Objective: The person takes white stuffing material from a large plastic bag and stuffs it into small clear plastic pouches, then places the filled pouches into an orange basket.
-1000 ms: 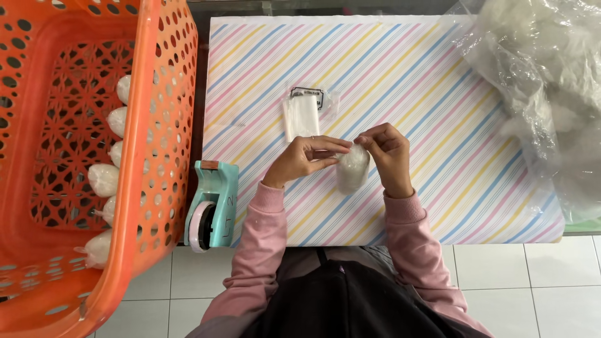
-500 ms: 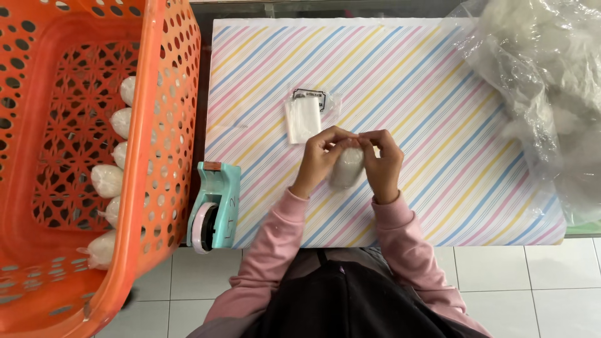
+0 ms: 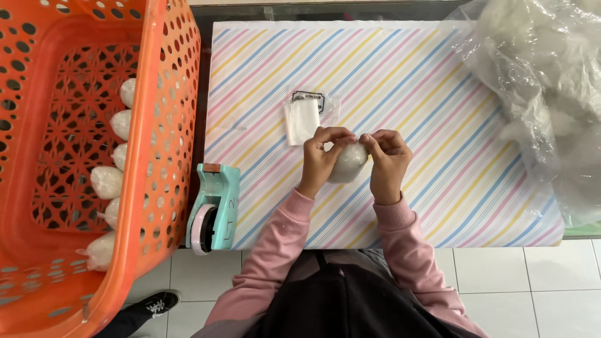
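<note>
Both my hands hold a small clear plastic bag (image 3: 348, 163) stuffed with white fluffy filling, over the striped table cover (image 3: 438, 94). My left hand (image 3: 321, 156) grips the bag's left side and its top with pinched fingers. My right hand (image 3: 387, 156) pinches the top of the bag from the right. Just beyond my left hand lies a small stack of flat clear bags (image 3: 303, 117) on the cover.
A mint-green tape dispenser (image 3: 213, 208) sits at the table's left front corner. An orange perforated basket (image 3: 94, 163) on the left holds several filled bags (image 3: 106, 181). A big clear sack of white filling (image 3: 551, 94) covers the table's right side. White tiled floor lies below.
My hands have moved together and a little away from me with the bag; they now pinch its top closer over the bag.
</note>
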